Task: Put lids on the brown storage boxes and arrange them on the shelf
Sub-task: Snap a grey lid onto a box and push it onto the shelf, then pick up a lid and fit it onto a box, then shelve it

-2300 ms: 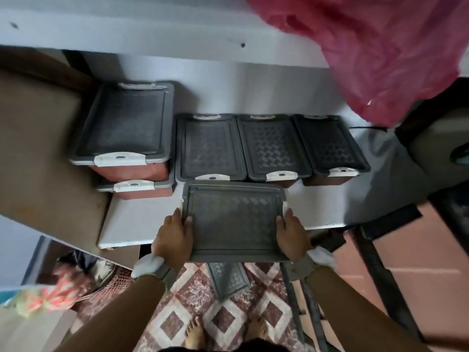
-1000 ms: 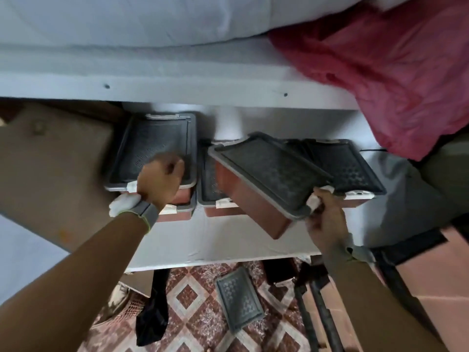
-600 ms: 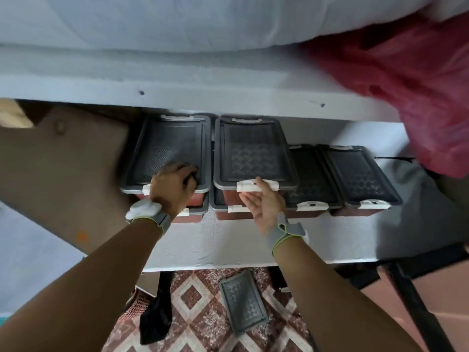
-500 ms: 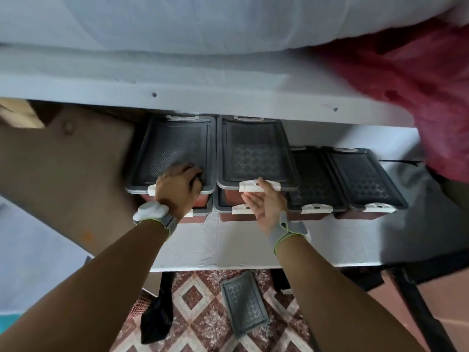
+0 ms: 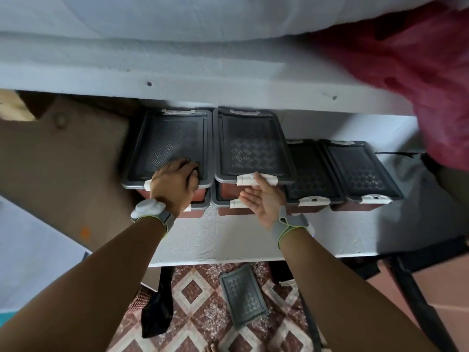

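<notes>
six lidded brown boxes (image 5: 250,148) on shelf (image 5: 241,240) (two stacks)

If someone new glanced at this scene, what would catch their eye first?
Probably the row of brown storage boxes with dark grey lids on the white shelf, two stacks at left. The left hand rests on the left stack's lid. A spare lid lies on the patterned floor below.

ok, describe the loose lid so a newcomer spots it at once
Start at the white shelf holding the brown boxes. Look below its front edge to the patterned floor. The loose lid lies flat there: grey, with a woven texture, and the only lid not sitting on a box.
</notes>
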{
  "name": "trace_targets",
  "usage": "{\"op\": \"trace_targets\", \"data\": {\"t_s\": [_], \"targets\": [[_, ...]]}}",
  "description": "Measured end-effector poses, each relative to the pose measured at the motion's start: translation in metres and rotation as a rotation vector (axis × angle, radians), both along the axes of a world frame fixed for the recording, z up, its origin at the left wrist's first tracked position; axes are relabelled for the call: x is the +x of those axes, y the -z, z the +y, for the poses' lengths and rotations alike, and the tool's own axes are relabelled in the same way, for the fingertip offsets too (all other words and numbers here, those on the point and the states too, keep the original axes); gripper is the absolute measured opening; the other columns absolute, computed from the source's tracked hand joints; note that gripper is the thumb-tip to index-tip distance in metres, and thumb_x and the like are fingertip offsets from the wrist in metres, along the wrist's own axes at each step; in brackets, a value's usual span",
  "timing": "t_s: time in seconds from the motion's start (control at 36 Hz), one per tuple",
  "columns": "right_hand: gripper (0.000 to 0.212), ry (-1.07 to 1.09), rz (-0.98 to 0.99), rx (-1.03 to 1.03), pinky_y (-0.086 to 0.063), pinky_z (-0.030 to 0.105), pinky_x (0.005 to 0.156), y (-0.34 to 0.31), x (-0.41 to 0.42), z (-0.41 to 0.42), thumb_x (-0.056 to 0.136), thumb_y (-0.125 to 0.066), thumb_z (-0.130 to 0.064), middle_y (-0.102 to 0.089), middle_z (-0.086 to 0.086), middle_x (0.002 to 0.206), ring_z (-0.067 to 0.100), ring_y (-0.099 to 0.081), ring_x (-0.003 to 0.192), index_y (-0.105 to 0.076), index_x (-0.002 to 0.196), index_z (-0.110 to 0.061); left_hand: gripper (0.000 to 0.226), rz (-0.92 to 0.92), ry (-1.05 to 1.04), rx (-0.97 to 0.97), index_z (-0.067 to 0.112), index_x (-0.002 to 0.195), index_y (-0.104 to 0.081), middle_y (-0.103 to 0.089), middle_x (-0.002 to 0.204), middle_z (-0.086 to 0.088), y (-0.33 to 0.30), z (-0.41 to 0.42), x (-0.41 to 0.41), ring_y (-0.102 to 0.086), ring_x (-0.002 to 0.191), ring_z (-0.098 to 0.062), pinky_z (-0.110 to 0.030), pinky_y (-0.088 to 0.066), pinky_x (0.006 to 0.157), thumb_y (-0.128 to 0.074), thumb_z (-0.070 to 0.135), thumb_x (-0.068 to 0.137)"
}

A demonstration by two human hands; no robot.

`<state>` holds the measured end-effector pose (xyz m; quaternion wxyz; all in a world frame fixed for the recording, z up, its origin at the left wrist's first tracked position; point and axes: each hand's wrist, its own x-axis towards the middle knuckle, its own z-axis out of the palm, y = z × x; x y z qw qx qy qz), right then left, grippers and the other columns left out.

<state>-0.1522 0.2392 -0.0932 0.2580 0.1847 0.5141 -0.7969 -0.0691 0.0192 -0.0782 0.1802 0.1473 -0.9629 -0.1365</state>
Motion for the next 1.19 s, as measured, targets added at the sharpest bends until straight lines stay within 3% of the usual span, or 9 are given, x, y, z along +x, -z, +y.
{"op": "trace_targets", "data": {"t_s": [0.22,0.39,0.53,0.67,0.75,0.86,0.92,1.06,1.19], "targets": [[0.034,-0.283,0.087,0.192,-0.063,0.038,0.075,0.009,0.021,0.024,0.084,-0.077,-0.034,-0.071,0.015,0.087,0.026,-0.072,0.074,-0.065,0.096,-0.005,0.04,0.092,0.038,0.017,0.024,0.132,-0.063,-0.054,0.145,0.001,0.006,0.018,0.02,-0.039,0.14,-0.027,-0.049,-0.025,0.116,-0.048,0.038,0.097],[0.019,-0.431,0.057,0.249,-0.061,0.036,0.073,0.033,0.037,0.072,0.089,-0.071,-0.028,-0.072,0.011,0.08,0.024,-0.072,0.068,-0.066,0.09,-0.01,0.047,0.052,-0.006,-0.11,0.019,0.13,-0.054,-0.05,0.136,-0.013,0.043,0.081,0.072,-0.047,0.107,-0.036,-0.046,-0.038,0.086,-0.054,0.04,0.088],[0.021,-0.51,-0.011,0.277,-0.058,0.042,0.084,0.067,0.062,0.136,0.087,-0.073,-0.029,-0.074,0.011,0.08,0.027,-0.072,0.076,-0.067,0.083,-0.01,0.037,0.046,0.242,-0.072,0.018,0.119,-0.061,-0.052,0.127,-0.006,0.09,0.143,0.116,-0.051,0.104,-0.032,-0.041,-0.04,0.083,-0.056,0.028,0.084],[0.024,-0.528,-0.133,0.392,-0.055,0.03,0.062,0.121,0.091,0.186,0.093,-0.067,-0.028,-0.067,0.011,0.075,0.025,-0.063,0.065,-0.064,0.077,-0.009,0.024,-0.153,0.393,0.205,0.011,0.107,-0.07,-0.063,0.11,-0.006,0.133,0.189,0.148,-0.063,0.094,-0.028,-0.039,-0.054,0.078,-0.057,0.015,0.087],[0.024,-0.549,-0.231,0.47,-0.054,0.034,0.072,0.161,0.104,0.218,0.093,-0.067,-0.029,-0.068,0.01,0.073,0.03,-0.066,0.072,-0.065,0.08,-0.009,0.026,-0.323,0.415,0.277,0.009,0.104,-0.07,-0.062,0.105,-0.008,0.167,0.211,0.162,-0.063,0.09,-0.033,-0.041,-0.054,0.074,-0.051,0.019,0.09],[0.038,-0.523,-0.359,0.464,-0.029,0.024,0.052,0.21,0.115,0.247,0.099,-0.054,-0.021,-0.046,0.0,0.052,0.015,-0.043,0.045,-0.044,0.063,-0.015,0.024,-0.602,0.333,0.333,0.018,0.114,-0.066,-0.058,0.117,-0.004,0.215,0.222,0.168,-0.062,0.099,-0.03,-0.037,-0.052,0.08,-0.053,0.021,0.094],[0.038,-0.492,-0.368,0.49,-0.034,0.021,0.046,0.24,0.113,0.256,0.099,-0.054,-0.017,-0.048,0.0,0.049,0.013,-0.046,0.04,-0.043,0.063,-0.014,0.025,-0.696,0.299,0.368,0.022,0.119,-0.063,-0.057,0.122,-0.003,0.244,0.225,0.163,-0.062,0.1,-0.028,-0.038,-0.052,0.083,-0.053,0.023,0.096],[0.025,-0.498,-0.335,0.59,-0.051,0.029,0.059,0.303,0.111,0.261,0.097,-0.059,-0.017,-0.063,0.008,0.073,0.023,-0.064,0.061,-0.055,0.074,-0.009,0.027,-0.837,0.17,0.45,0.026,0.123,-0.059,-0.056,0.124,0.0,0.312,0.23,0.149,-0.064,0.098,-0.024,-0.039,-0.052,0.087,-0.05,0.027,0.098],[0.019,-0.597,-0.295,0.633,-0.054,0.035,0.068,0.408,0.1,0.257,0.099,-0.052,-0.014,-0.061,0.009,0.082,0.023,-0.06,0.068,-0.055,0.08,-0.013,0.028,-0.886,0.076,0.594,0.02,0.125,-0.061,-0.061,0.128,-0.002,0.416,0.228,0.132,-0.06,0.113,-0.023,-0.032,-0.048,0.096,-0.056,0.023,0.098]]}}
